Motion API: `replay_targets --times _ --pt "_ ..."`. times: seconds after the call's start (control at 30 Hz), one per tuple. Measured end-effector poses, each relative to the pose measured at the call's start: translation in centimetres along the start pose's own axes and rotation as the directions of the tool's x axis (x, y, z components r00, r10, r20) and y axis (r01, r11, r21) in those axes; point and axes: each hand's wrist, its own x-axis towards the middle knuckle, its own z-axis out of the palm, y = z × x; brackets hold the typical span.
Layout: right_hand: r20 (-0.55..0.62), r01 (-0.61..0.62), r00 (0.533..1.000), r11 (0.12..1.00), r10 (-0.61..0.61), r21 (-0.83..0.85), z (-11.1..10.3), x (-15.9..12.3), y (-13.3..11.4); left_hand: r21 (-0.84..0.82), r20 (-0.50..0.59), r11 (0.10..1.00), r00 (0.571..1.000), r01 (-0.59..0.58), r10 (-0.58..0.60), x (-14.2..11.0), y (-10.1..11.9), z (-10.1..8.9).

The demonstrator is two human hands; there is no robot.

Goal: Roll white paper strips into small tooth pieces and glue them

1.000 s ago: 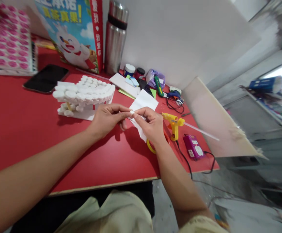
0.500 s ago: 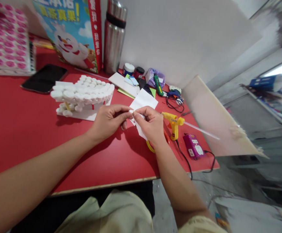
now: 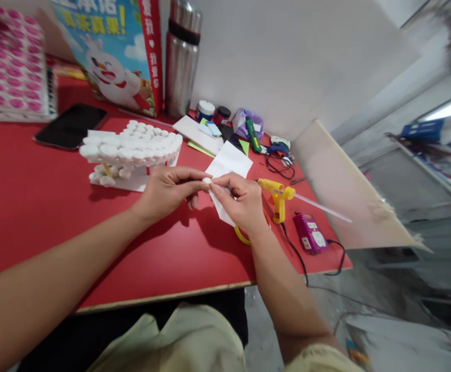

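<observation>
My left hand (image 3: 167,190) and my right hand (image 3: 240,200) meet over the red table (image 3: 31,196), both pinching one small white piece (image 3: 207,181) between their fingertips. Under my right hand lies a sheet of white paper (image 3: 230,163). A white model built of several small round white pieces (image 3: 130,150) stands on a white base just left of my left hand. A yellow hot glue gun (image 3: 276,194) with a clear glue stick stands just right of my right hand.
A black phone (image 3: 71,124), a steel flask (image 3: 181,59), a colourful box (image 3: 113,51) and a pink sticker sheet (image 3: 12,64) sit at the back. Paint jars (image 3: 206,110), a green cutter (image 3: 253,135), cables and a purple power adapter (image 3: 310,233) lie at the right. A yellow ring (image 3: 241,235) peeks from under my wrist.
Both hands stay pinched together on the small white piece and have dropped slightly; the fingers have shifted a little around it.
</observation>
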Motion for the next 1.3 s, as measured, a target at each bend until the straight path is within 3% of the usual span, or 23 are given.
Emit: replay_targets --times 0.1,0.17,0.23,0.3,0.37,0.43,0.5,0.6,0.8,1.0,1.17,1.3 --pt "-0.013 -0.056 0.998 0.998 0.057 0.019 0.3 0.0 0.1 0.034 -0.006 0.999 1.0 -0.015 0.015 0.1 -0.3 -0.1" --pt "0.0 -0.189 0.982 0.974 0.191 0.127 0.3 0.3 0.3 0.057 -0.015 0.998 0.999 -0.039 0.04 0.1 -0.5 -0.1" --pt "0.109 -0.389 0.921 0.862 0.374 0.326 0.1 0.7 0.6 0.083 -0.026 0.995 0.998 -0.063 0.065 0.3 -0.7 -0.2" --pt "0.314 -0.581 0.813 0.653 0.49 0.485 -0.2 1.2 0.9 0.124 -0.033 0.988 0.994 -0.097 0.102 0.4 -0.7 -0.3" --pt "0.517 -0.71 0.704 0.453 0.487 0.539 -0.4 1.6 0.9 0.177 -0.035 0.971 0.985 -0.163 0.172 0.5 -0.6 -0.4" --pt "0.644 -0.779 0.626 0.318 0.439 0.54 -0.3 1.8 0.7 0.208 -0.027 0.951 0.97 -0.229 0.24 0.6 -0.4 -0.4" --pt "0.694 -0.803 0.592 0.237 0.409 0.546 0.0 1.9 0.4 0.211 -0.018 0.943 0.964 -0.257 0.266 0.6 -0.2 -0.5" --pt "0.69 -0.787 0.61 0.199 0.389 0.584 0.1 1.7 0.0 0.215 -0.008 0.941 0.963 -0.26 0.268 0.7 -0.2 -0.5" --pt "0.617 -0.72 0.693 0.326 0.372 0.612 -0.2 1.3 -0.1 0.22 -0.069 0.959 0.977 -0.18 0.2 0.6 -0.3 -0.2" --pt "0.341 -0.504 0.863 0.673 0.372 0.542 0.7 0.9 0.9 0.141 -0.133 0.987 0.986 -0.078 0.097 0.7 -0.4 -0.2" --pt "0.102 -0.341 0.94 0.918 0.326 0.202 1.1 0.5 0.7 0.11 -0.131 0.992 0.989 -0.059 0.073 0.6 -0.4 0.1" --pt "-0.144 -0.163 0.979 0.977 0.143 -0.136 1.7 -0.2 -0.2 0.109 -0.159 0.992 0.984 -0.064 0.081 0.2 -0.3 0.7"
